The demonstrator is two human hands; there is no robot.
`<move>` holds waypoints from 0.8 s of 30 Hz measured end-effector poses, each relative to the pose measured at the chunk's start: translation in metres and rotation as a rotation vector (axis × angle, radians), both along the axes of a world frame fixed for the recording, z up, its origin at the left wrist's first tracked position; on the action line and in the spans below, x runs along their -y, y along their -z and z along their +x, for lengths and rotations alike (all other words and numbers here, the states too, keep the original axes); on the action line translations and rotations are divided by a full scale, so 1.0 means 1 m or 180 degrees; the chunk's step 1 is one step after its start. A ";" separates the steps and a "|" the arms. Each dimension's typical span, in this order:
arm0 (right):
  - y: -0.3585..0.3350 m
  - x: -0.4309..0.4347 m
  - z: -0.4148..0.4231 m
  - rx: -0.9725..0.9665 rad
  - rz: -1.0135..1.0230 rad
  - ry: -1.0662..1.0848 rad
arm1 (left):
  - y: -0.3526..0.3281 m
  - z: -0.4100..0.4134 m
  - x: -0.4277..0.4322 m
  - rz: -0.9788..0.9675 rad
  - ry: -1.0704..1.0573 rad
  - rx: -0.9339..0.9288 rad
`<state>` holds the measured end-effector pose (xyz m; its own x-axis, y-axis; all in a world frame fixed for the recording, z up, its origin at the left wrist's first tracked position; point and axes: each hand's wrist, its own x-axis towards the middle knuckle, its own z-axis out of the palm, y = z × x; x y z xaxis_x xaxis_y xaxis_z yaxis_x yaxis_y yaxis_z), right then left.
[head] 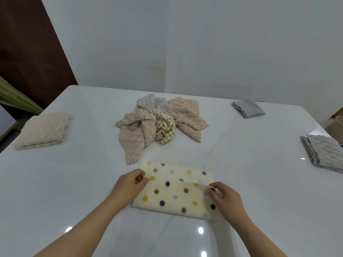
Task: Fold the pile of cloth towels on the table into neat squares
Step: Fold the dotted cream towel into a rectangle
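Observation:
A cream towel with coloured polka dots [174, 191] lies in front of me on the white table [74, 182], its near half laid over the far half. My left hand [130, 183] pinches the upper layer's left corner. My right hand [223, 196] pinches the upper layer's right corner, which sits lower than the left one. Behind it lies a loose pile [157, 125] of beige, grey and green-checked towels.
A folded cream towel [42, 130] sits at the left. A folded grey dotted towel [248, 108] lies at the far right, and a folded grey ribbed towel [323, 153] at the right edge. A dark door [27, 52] and white walls stand behind.

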<state>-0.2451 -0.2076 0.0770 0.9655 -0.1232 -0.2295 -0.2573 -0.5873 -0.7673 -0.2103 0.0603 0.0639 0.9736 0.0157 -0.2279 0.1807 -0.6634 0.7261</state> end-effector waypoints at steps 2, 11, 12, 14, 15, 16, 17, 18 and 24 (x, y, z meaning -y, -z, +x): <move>0.002 -0.001 0.003 -0.0144 -0.0046 -0.0044 | -0.001 0.002 0.001 0.0141 0.0092 -0.0089; 0.006 0.005 0.004 -0.0251 0.0180 0.0245 | 0.000 0.006 -0.006 -0.0123 0.0120 -0.0565; 0.004 0.005 0.006 -0.0229 0.0341 0.0361 | -0.001 0.008 -0.006 -0.0387 -0.0038 -0.0592; 0.001 0.005 0.011 -0.0152 0.0661 0.0597 | -0.005 0.014 -0.006 -0.0846 -0.0337 -0.0653; 0.000 0.005 0.013 -0.0119 0.0758 0.0692 | -0.006 0.017 -0.005 -0.0966 -0.0431 -0.0668; 0.000 0.005 0.016 -0.0114 0.0803 0.0763 | -0.006 0.020 -0.005 -0.1003 -0.0487 -0.0677; 0.001 0.005 0.018 -0.0140 0.0823 0.0812 | -0.006 0.022 -0.004 -0.1001 -0.0521 -0.0692; 0.003 0.005 0.020 -0.0188 0.0833 0.0832 | -0.005 0.023 -0.004 -0.0983 -0.0546 -0.0717; 0.022 0.007 0.028 -0.0419 0.0520 0.0900 | 0.009 0.027 -0.004 -0.0687 -0.0590 -0.0804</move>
<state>-0.2171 -0.2144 0.0549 0.8592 -0.3330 -0.3884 -0.4953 -0.3509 -0.7947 -0.1829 0.0647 0.0547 0.8713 0.1117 -0.4778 0.4746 -0.4393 0.7628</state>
